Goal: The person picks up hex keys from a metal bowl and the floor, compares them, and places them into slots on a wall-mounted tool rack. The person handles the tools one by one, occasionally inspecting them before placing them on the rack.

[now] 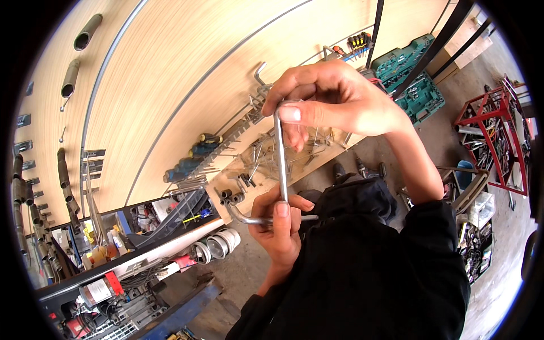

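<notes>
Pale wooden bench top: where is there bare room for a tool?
Small patch behind the short dark cylindrical sockets, left of the small black pieces; another between those pieces and the bench's front edge. Crowded: the tangled silver L-shaped keys.

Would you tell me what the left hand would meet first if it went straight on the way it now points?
Probably the right hand, which pinches the top of the upright hex key; the loose hex keys beyond seem farther back, though depth is unclear.
</notes>
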The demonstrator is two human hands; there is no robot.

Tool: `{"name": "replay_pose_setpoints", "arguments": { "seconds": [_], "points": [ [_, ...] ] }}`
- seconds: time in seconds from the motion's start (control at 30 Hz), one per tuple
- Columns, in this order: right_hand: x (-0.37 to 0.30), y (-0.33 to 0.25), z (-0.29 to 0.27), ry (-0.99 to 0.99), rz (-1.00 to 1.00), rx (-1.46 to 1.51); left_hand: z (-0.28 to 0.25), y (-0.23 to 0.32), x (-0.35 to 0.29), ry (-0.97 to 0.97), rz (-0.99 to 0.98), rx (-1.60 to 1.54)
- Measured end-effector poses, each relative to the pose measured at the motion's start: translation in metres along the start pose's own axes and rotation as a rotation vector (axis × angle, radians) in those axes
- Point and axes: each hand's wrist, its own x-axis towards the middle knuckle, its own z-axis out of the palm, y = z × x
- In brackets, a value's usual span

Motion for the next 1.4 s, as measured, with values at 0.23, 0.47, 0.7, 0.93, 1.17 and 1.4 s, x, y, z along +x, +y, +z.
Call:
{"name": "replay_pose_setpoints", "arguments": {
  "seconds": [0.23,0.47,0.7,0.93,1.17,1.4],
  "points": [
    [-0.043,0.032,-0.024,-0.009,0.389,0.057,-0.012,-0.011,0.011,-0.123,-0.207,0.3],
    [-0.092,0.072,-0.053,0.291,0.474,0.021,-0.046,-0.053,0.021,-0.168,-0.473,0.459],
    [-0.05,0.102,-0.095,0.821,0.231,-0.661,-0.065,-0.062,0.015,-0.067,-0.648,0.454],
    [-0.014,0.176,-0.134,0.804,0.138,-0.946,-0.072,-0.064,0.012,-0.051,-0.674,0.449],
    [0.0,0.193,-0.14,0.753,0.172,-0.996,-0.077,-0.063,0.006,0.001,-0.698,0.413],
    [0.01,0.189,-0.153,0.704,0.156,-1.032,-0.082,-0.067,0.001,0.006,-0.705,0.415]
  ]
}}
